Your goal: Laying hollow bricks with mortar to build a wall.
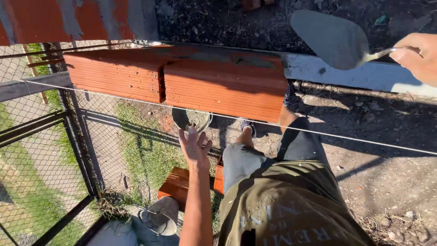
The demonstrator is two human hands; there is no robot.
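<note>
Left hand (pixel 195 148): open, fingers spread, palm down, reaching toward 12 o'clock; nothing gripped; hovering just short of the mortar pan (pixel 191 119).
Right hand (pixel 418 55): closed around the handle of the trowel (pixel 331 38), held high at 2 o'clock.
Trowel: blade flat and grey, pointing toward 11 o'clock, seemingly bare of mortar (a thin film possible, too dull to tell).
Brick course (pixel 182 79): two ribbed red hollow bricks end to end at 12 o'clock, a grey mortar smear along the top edge.
String line (pixel 318 132): taut, crossing from 9 o'clock to 3 o'clock, passing just above the left fingertips.
Mortar pan: round, partly hidden under the bricks, on the ground beyond the left hand.
Spare bricks (pixel 180 184): stacked low at 6 o'clock beside the left forearm.
Bucket (pixel 159 217): at 7 o'clock, near the wire fence (pixel 54 150).
Risk, string: likely to be knocked out of true if the reaching wrist lifts into it.
Risk, footing: loose dirt and stacked bricks close to the feet; a stumble looks possible while leaning forward.
Risk, trowel: blade near the fresh course; a careless swing could nudge a brick.
</note>
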